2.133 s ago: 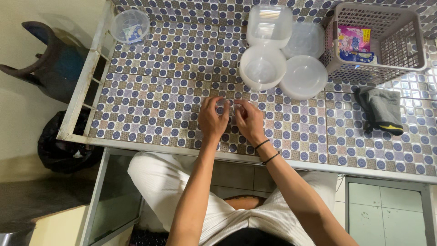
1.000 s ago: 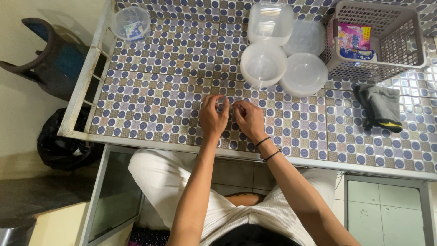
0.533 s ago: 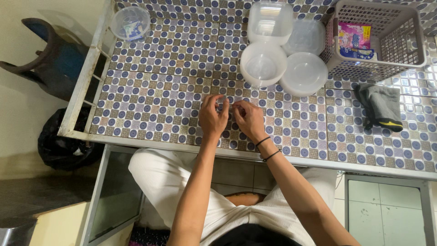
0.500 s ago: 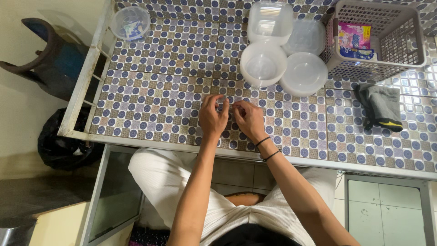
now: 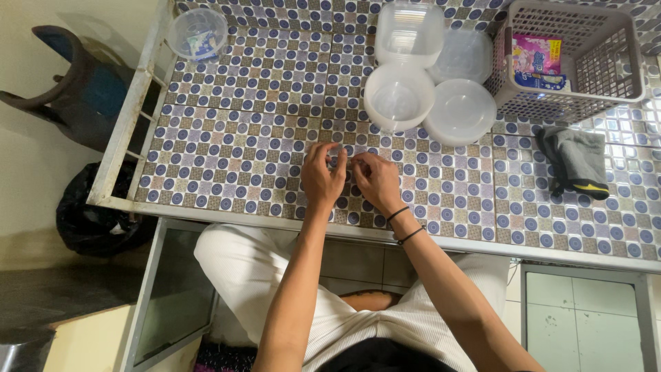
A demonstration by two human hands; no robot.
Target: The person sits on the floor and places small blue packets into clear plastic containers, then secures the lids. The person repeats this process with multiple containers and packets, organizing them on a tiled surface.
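Head view, looking straight down: both hands are set close together on the patterned tile counter (image 5: 227, 145), near its front edge. The left hand (image 5: 322, 180) has its fingers curled inward with thumb and forefinger drawn together, and the right hand (image 5: 377, 182) mirrors it, its fingertips meeting those of the left at a spot just above the knuckles. Whatever is pinched between them is too small or too clear to make out, so I cannot tell what it is, only that both hands are closed in a fine pinch at the same point. Two dark bands (image 5: 403, 227) circle the right wrist. Just beyond the hands stands a round clear plastic tub (image 5: 398, 98), touching a round clear lid (image 5: 460, 112) at its right; behind these sit a square clear container (image 5: 408, 34) and another clear lid (image 5: 463, 58). A pale latticed basket (image 5: 577, 65) at the far right holds a pink packet (image 5: 535, 60). A grey cloth (image 5: 575, 162) lies near the basket's front. A small clear tub (image 5: 197, 32) sits alone at the far left corner.
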